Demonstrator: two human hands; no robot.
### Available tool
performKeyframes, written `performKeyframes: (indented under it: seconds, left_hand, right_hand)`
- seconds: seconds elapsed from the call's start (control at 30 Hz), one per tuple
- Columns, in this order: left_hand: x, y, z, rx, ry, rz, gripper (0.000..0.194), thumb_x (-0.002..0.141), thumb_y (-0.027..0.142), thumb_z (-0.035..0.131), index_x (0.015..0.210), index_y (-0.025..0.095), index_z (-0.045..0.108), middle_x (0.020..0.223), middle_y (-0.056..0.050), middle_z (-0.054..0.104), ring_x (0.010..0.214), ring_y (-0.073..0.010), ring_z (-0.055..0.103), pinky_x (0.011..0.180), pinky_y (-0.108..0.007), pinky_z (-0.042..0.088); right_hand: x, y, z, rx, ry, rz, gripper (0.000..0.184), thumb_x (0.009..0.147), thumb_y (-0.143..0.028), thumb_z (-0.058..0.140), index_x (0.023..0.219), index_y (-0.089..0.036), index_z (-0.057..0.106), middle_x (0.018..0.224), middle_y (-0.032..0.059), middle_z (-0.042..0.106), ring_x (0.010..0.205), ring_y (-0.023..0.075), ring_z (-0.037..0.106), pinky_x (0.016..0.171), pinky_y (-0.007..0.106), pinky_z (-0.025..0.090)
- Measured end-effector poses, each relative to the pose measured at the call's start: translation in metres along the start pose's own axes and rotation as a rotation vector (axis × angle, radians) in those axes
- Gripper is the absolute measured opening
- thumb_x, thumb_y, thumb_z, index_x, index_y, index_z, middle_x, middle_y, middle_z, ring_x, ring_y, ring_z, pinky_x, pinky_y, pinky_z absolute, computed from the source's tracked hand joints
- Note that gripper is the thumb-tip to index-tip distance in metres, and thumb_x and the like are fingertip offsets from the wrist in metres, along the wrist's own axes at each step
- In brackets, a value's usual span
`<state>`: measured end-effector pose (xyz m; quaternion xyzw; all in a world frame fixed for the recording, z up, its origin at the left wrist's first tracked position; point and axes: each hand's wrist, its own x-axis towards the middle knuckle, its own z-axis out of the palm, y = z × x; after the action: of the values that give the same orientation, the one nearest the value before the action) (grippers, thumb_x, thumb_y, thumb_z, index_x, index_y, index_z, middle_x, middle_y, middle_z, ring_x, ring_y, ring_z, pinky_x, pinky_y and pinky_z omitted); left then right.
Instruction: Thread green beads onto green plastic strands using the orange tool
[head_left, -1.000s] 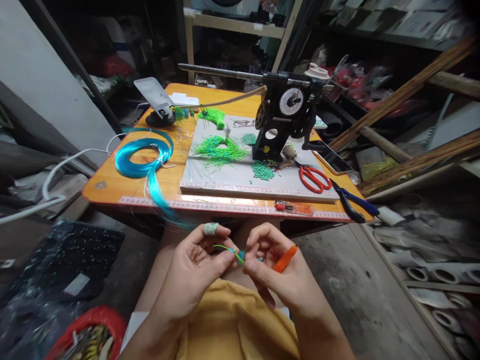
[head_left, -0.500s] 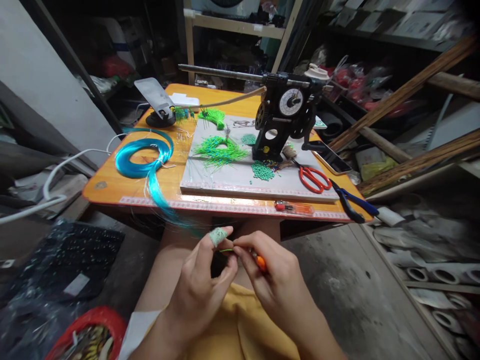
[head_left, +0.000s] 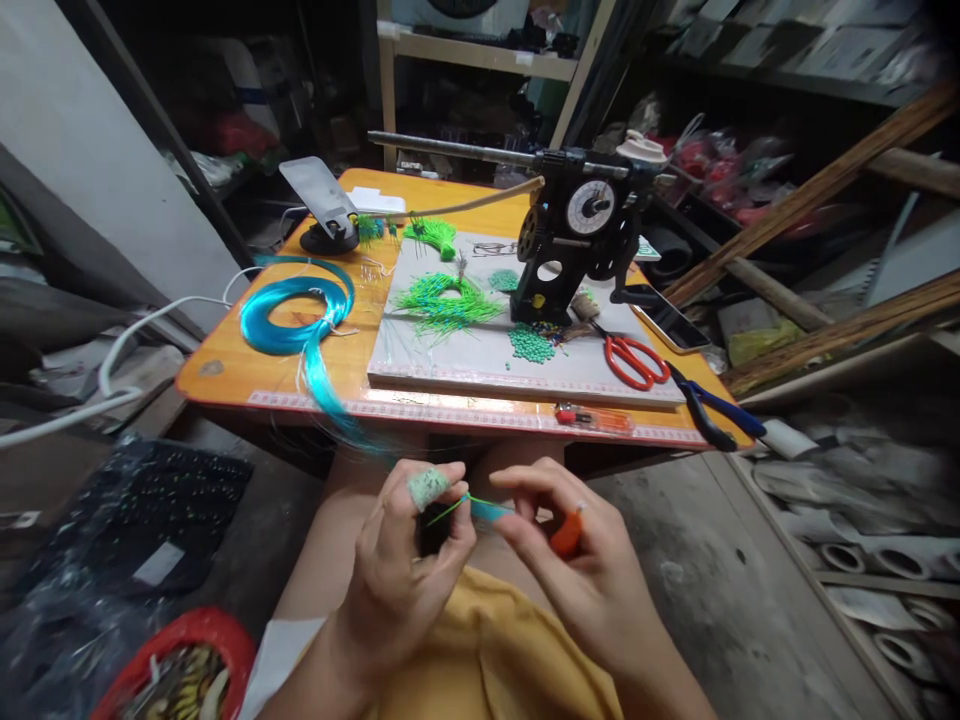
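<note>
In the head view my left hand [head_left: 409, 560] pinches a thin green strand [head_left: 450, 510] between thumb and forefinger. A tiny blue bit sits on the strand at my fingertips. A green speckled wrap [head_left: 427, 488] covers part of my left forefinger. My right hand [head_left: 566, 550] is just to the right, its thumb and forefinger apart near the strand's other end. Against its palm, under curled fingers, it keeps a small orange-handled tool [head_left: 568, 532], mostly hidden, so I cannot make out its kind. A pale blue streak [head_left: 491, 511] shows between the hands.
On the table [head_left: 217, 340] lie a blue fibre coil [head_left: 259, 325], green strand bundles [head_left: 450, 305], teal beads [head_left: 531, 343], red-handled scissors [head_left: 637, 362], pliers [head_left: 705, 405] and an orange clear-handled tool [head_left: 592, 418]. A black cranked machine [head_left: 555, 250] stands at the back. A red basin [head_left: 225, 635] sits lower left.
My right hand has moved right, away from my left fingertips, and its thumb and forefinger have parted. More green strand shows between the hands. The view has shifted slightly.
</note>
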<state>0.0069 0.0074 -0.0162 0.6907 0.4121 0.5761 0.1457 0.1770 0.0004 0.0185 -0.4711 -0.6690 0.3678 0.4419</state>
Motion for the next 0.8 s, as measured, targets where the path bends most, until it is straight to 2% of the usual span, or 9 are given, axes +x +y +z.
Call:
performKeyframes:
  seconds: [0.07, 0.13, 0.2, 0.27, 0.33, 0.4, 0.53, 0.67, 0.8]
  left_hand:
    - [-0.003, 0.001, -0.001, -0.104, -0.021, -0.089, 0.063, 0.08, -0.004, 0.067, 0.132, 0.028, 0.052, 0.101, -0.001, 0.066, 0.089, -0.0108, 0.069, 0.087, -0.019, 0.056]
    - [-0.002, 0.004, -0.006, -0.264, -0.125, -0.283, 0.066, 0.081, 0.006, 0.075, 0.136, 0.032, 0.05, 0.11, -0.002, 0.067, 0.101, -0.0117, 0.069, 0.095, -0.018, 0.053]
    - [0.001, 0.008, -0.011, -0.503, -0.272, -0.487, 0.071, 0.078, 0.033, 0.083, 0.14, 0.034, 0.048, 0.123, -0.004, 0.066, 0.115, -0.0177, 0.065, 0.101, -0.023, 0.052]
    - [0.008, 0.01, -0.014, -0.719, -0.349, -0.642, 0.075, 0.073, 0.057, 0.079, 0.138, 0.031, 0.053, 0.127, -0.007, 0.066, 0.12, -0.0234, 0.063, 0.102, -0.028, 0.053]
    - [0.014, 0.011, -0.013, -0.795, -0.34, -0.762, 0.065, 0.074, 0.06, 0.077, 0.129, 0.027, 0.062, 0.117, -0.008, 0.072, 0.113, -0.0235, 0.067, 0.097, -0.029, 0.055]
    - [0.018, 0.01, -0.01, -0.726, -0.299, -0.835, 0.04, 0.078, 0.045, 0.08, 0.111, 0.024, 0.071, 0.102, -0.005, 0.076, 0.099, -0.0198, 0.071, 0.088, -0.025, 0.057]
    - [0.019, 0.005, -0.005, -0.442, -0.266, -0.693, 0.002, 0.084, 0.023, 0.075, 0.085, 0.02, 0.075, 0.082, -0.001, 0.073, 0.081, -0.0145, 0.069, 0.074, -0.02, 0.054]
    - [0.016, 0.002, -0.006, -0.257, -0.225, -0.523, 0.006, 0.086, 0.015, 0.07, 0.084, 0.02, 0.072, 0.079, 0.001, 0.067, 0.075, -0.0115, 0.064, 0.07, -0.018, 0.051]
    - [0.015, 0.003, -0.006, -0.231, -0.166, -0.391, 0.01, 0.088, 0.01, 0.066, 0.085, 0.019, 0.066, 0.077, 0.002, 0.06, 0.07, -0.01, 0.06, 0.065, -0.018, 0.049]
  right_hand:
    - [0.0, 0.001, -0.002, -0.241, 0.021, -0.171, 0.02, 0.091, -0.009, 0.063, 0.106, -0.022, 0.067, 0.081, 0.0002, 0.053, 0.068, 0.0113, 0.055, 0.059, 0.022, 0.048]
    - [0.0, 0.002, -0.004, -0.356, 0.077, -0.281, 0.024, 0.09, -0.002, 0.062, 0.105, -0.021, 0.067, 0.081, 0.0005, 0.052, 0.065, 0.01, 0.053, 0.059, 0.021, 0.047]
    - [0.0, 0.003, -0.006, -0.438, 0.119, -0.336, 0.027, 0.09, 0.0, 0.061, 0.108, -0.02, 0.067, 0.083, 0.0013, 0.051, 0.064, 0.0095, 0.052, 0.057, 0.02, 0.046]
    - [-0.001, 0.004, -0.009, -0.508, 0.123, -0.383, 0.029, 0.091, -0.001, 0.06, 0.113, -0.019, 0.067, 0.085, 0.0019, 0.05, 0.064, 0.0096, 0.053, 0.056, 0.02, 0.047]
    - [-0.003, 0.005, -0.011, -0.55, 0.089, -0.418, 0.031, 0.093, -0.002, 0.057, 0.118, -0.019, 0.066, 0.085, 0.002, 0.049, 0.066, 0.0101, 0.054, 0.057, 0.02, 0.048]
    - [-0.004, 0.007, -0.012, -0.579, 0.038, -0.44, 0.034, 0.094, -0.001, 0.055, 0.121, -0.019, 0.064, 0.086, 0.0023, 0.048, 0.069, 0.0111, 0.055, 0.058, 0.02, 0.049]
    - [-0.004, 0.009, -0.012, -0.629, 0.058, -0.469, 0.033, 0.092, 0.0, 0.057, 0.119, -0.019, 0.064, 0.095, 0.0049, 0.049, 0.075, 0.0124, 0.057, 0.061, 0.021, 0.05]
    - [0.0, 0.007, -0.011, -0.591, 0.212, -0.455, 0.029, 0.088, 0.001, 0.062, 0.11, -0.018, 0.065, 0.099, 0.006, 0.051, 0.078, 0.0122, 0.059, 0.067, 0.022, 0.051]
    - [0.003, 0.002, -0.005, -0.479, 0.148, -0.338, 0.021, 0.09, -0.001, 0.06, 0.104, -0.017, 0.061, 0.091, 0.0049, 0.059, 0.075, 0.0131, 0.06, 0.068, 0.024, 0.05]
